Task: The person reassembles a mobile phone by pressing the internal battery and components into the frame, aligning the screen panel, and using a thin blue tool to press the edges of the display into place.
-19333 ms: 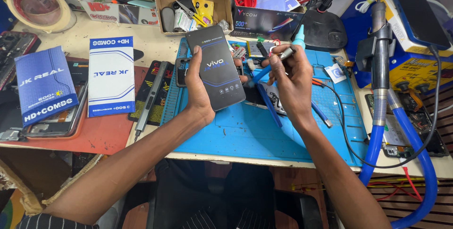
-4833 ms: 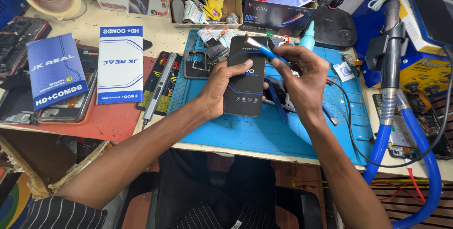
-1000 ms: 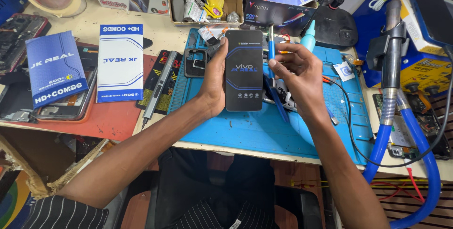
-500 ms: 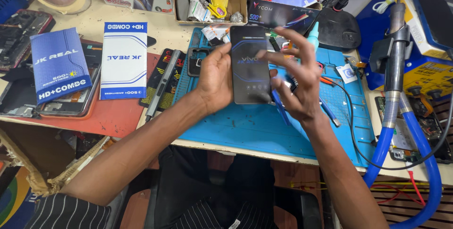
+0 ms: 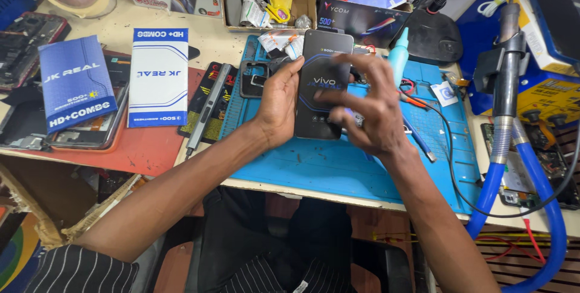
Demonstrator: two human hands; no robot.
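Item: dark phone [image 5: 322,84], upright over the blue mat [image 5: 338,166] — left hand [image 5: 277,104] wrapped round its edge. Right hand [image 5: 365,109] has dropped the blue tool (a second ago pinched), fingers now spread on the screen — I judge pressing.

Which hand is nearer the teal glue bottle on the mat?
Right. The right hand lies just left of the teal glue bottle; the left hand sits beyond the phone.
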